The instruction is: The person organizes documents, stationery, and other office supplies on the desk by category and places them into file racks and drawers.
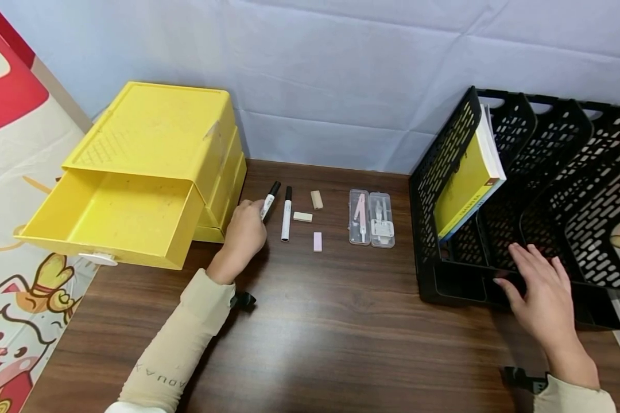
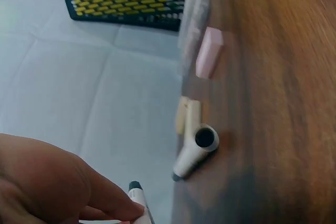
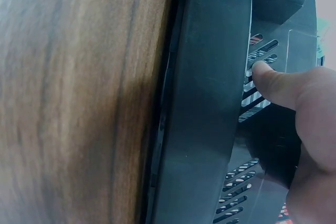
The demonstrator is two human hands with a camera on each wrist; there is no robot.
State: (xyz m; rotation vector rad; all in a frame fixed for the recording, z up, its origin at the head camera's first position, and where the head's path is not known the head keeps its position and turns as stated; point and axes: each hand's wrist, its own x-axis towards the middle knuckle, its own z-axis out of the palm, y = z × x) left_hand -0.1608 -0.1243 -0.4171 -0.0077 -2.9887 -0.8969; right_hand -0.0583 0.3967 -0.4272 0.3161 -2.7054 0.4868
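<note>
My left hand [image 1: 245, 232] pinches a white marker with a black cap [image 1: 270, 199], just right of the yellow drawer unit [image 1: 157, 126]. In the left wrist view, that marker [image 2: 137, 198] shows its capped end past my fingertips. A second black-capped marker [image 1: 287, 215] lies on the table beside it. My right hand [image 1: 542, 295] rests at the front of the black desk file rack [image 1: 426, 241], fingers stretched over its front ledge. In the right wrist view, the thumb of my right hand [image 3: 294, 90] lies over the rack's slotted panel, and this hand holds nothing.
Two beige erasers [image 1: 317, 199] and a pink eraser [image 1: 317, 241] lie mid-table. Right of them is an opened clear case [image 1: 371, 219] with a pink compass inside. A yellow book [image 1: 467, 178] stands in the rack's left slot. The top drawer [image 1: 119, 229] is pulled out.
</note>
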